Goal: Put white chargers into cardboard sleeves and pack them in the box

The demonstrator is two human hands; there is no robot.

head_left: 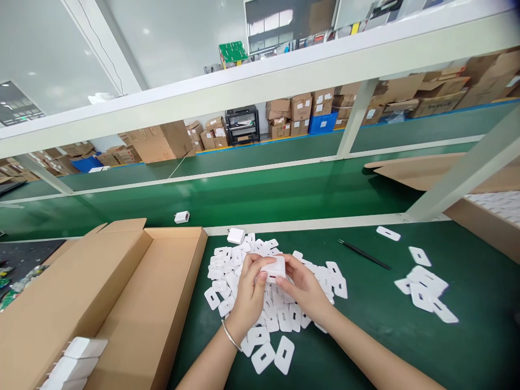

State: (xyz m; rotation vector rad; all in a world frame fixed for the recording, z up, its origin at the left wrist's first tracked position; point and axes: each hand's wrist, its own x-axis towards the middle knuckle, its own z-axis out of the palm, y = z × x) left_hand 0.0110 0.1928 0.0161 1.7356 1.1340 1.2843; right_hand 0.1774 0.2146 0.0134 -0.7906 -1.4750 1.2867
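Between both hands is a white charger (275, 266), held above a spread of white plastic face plates (260, 337) with slots in them. My left hand (252, 287) grips its left side, thumb near the front face. My right hand (303, 284) closes on the right side, its thumb by the dark reddish slot on the front. Another white charger (236, 235) lies at the back edge of the pile. Black tweezers (364, 254) rest on the green mat to the right.
An open cardboard box (162, 309) stands at left, with several white chargers (75, 360) stacked in it. More face plates (426, 290) lie at right. A single charger (181, 217) sits beyond the bench's back rail. A white shelf frame (244, 89) crosses overhead.
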